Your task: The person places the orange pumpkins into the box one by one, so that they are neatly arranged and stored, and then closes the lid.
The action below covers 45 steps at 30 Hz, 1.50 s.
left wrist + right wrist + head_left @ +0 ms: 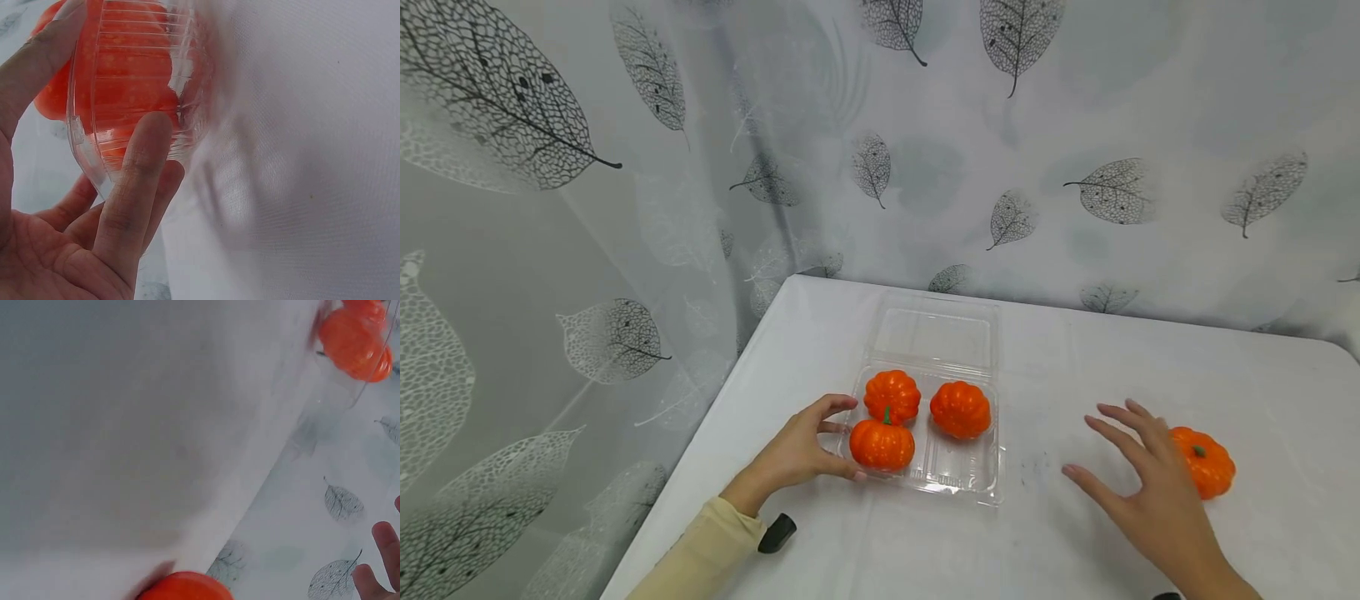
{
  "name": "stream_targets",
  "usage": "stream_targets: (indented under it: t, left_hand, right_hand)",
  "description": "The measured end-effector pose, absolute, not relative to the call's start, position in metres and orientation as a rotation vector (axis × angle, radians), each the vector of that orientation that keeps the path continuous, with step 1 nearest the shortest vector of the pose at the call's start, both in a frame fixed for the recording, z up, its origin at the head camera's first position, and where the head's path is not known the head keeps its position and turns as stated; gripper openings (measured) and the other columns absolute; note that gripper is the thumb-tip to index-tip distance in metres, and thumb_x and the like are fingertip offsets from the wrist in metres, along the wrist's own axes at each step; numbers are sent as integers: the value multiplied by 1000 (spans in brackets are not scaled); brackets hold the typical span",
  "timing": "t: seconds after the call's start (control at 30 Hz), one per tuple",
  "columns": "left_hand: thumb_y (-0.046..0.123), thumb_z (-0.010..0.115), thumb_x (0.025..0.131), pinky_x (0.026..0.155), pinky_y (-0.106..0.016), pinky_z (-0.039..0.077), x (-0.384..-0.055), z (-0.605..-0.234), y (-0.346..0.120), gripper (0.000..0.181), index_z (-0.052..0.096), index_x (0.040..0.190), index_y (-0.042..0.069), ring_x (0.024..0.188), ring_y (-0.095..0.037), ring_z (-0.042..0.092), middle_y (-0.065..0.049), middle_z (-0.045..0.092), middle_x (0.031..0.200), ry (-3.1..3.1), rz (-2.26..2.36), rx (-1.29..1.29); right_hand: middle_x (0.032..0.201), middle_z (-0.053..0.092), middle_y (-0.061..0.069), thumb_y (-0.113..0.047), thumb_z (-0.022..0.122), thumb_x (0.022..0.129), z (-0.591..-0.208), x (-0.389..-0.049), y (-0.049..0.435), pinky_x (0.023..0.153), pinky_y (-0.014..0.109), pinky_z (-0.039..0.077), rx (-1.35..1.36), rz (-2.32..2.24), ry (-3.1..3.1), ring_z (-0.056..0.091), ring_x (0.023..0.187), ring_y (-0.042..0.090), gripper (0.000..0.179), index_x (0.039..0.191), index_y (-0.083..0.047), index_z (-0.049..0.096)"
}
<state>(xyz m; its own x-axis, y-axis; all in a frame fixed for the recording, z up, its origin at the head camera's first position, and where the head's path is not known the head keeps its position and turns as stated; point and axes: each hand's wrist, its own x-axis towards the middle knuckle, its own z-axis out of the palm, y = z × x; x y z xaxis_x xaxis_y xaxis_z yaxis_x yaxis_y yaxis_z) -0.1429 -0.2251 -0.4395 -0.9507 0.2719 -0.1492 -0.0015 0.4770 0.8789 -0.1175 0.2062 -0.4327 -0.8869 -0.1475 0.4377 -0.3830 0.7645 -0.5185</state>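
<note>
Left hand: curved fingers grip the left edge of a clear hinged plastic box
Right hand: spread, holding nothing, right of box
Box: long axis runs away from person, lid open
Inside: three ribbed orange pumpkins
Right of box: lone ribbed orange pumpkin

Leaf-print drapery backs a white table.
</note>
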Motion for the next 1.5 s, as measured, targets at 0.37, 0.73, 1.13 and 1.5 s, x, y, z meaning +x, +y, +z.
stream_targets:
  t: [0.37, 0.73, 1.13, 1.5]
  left_hand:
    - [25, 98, 65, 95, -48, 54, -142, -439, -225, 96, 47, 145, 7, 124, -34, 58, -9, 50, 148, 2446, 1469, 224]
    - [22, 98, 66, 95, -48, 54, -142, -439, -225, 96, 47, 145, 7, 124, -34, 57, -10, 50, 148, 2449, 1462, 213]
    - [24, 98, 65, 94, -47, 54, -142, -437, -225, 97, 47, 145, 8, 123, -33, 58, -9, 50, 147, 2464, 1446, 216]
    - [23, 98, 66, 96, -48, 54, -142, -438, -225, 96, 47, 145, 7, 124, -34, 57, -9, 50, 148, 2454, 1450, 209]
  right_hand:
    - [155, 35, 22, -22, 99, 58, -436, -126, 271, 114, 71, 15, 287, 796, -2593, 24, 144, 48, 99, 143, -1, 54]
    - [160, 16, 31, -40, 93, 71, -441, -132, 301, 97, 82, 23, 65, 765, -2796, 16, 142, 57, 111, 154, 4, 33]
    - [138, 22, 48, -49, 89, 74, -450, -134, 318, 80, 82, 38, -90, 763, -3012, 24, 122, 62, 121, 150, 15, 20]
    - [135, 21, 47, -56, 89, 70, -462, -131, 320, 80, 82, 37, -164, 718, -3054, 29, 114, 60, 129, 152, 13, 17]
